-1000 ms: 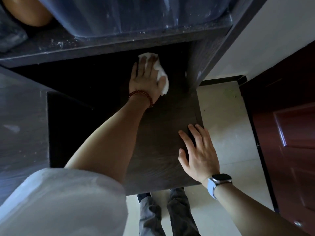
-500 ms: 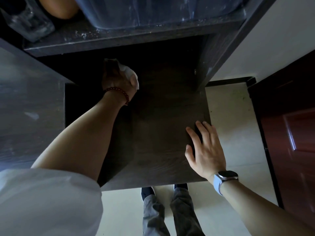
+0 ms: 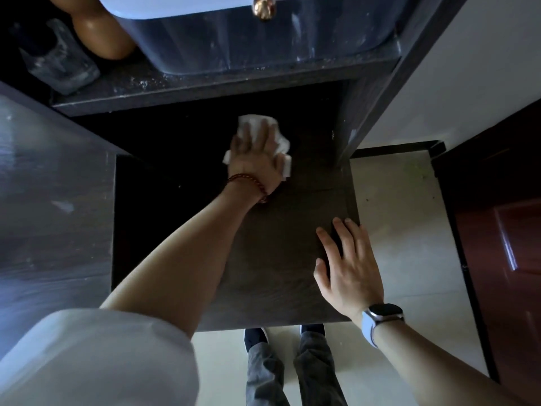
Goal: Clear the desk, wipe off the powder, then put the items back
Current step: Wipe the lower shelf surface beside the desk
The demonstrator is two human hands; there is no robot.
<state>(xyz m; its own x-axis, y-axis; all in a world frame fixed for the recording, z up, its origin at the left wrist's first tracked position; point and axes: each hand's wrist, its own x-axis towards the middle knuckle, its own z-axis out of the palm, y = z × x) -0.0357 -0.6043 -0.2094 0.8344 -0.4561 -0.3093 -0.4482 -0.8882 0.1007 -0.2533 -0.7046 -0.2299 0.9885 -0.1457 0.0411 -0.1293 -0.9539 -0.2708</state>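
The tissue (image 3: 254,122) lies far back on the desk (image 3: 278,259) beneath the shelf (image 3: 205,86), pressed under the flat fingers of the left hand (image 3: 257,159) (blurred), while the right hand (image 3: 348,271) rests flat and empty near the front-right edge.

Dark brown wood-grain desk (image 3: 278,259), white tissue (image 3: 254,121) on it, white powder specks (image 3: 140,82) along the charcoal shelf (image 3: 205,86) above the desk, amber-brown vase (image 3: 99,33) there, cream floor (image 3: 395,215) beside the desk, deep red door (image 3: 503,230).
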